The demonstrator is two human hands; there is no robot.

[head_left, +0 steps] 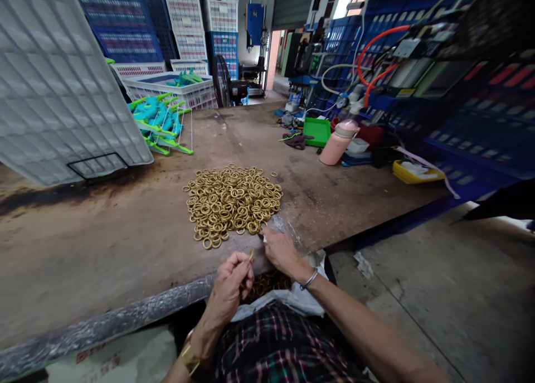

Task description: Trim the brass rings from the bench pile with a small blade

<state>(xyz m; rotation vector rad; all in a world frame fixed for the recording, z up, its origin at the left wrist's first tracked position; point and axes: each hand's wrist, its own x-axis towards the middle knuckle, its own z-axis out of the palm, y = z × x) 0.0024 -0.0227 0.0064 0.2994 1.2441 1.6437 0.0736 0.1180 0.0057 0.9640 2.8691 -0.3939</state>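
Head view shows the left hand (229, 287) raised just off the near edge of the wooden workbench (104, 243), fingers curled and pinching one brass ring (251, 255) edge-on between thumb and fingertips. Just to the right of those fingertips, the right hand (281, 251) rests at the bench edge with its fingers bent down around a small dark tool (261, 237); the tool is too small to identify, and only its tip shows beyond the fingers. A metal bangle sits on the right wrist, a gold watch on the left wrist. Directly beyond both sets of fingertips lies the pile of brass rings (232, 203), its nearest rings just ahead of the right hand's fingers. Below the hands, between the bench edge and the person's plaid lap, a white bag (298, 296) holds more rings. Well beyond the fingers to the left, a white plastic crate (62, 87) leans on the bench, with teal and green plastic parts (161, 121) beside it. Far right of the fingers lie a pink bottle (338, 142) and a green tray (316, 131).
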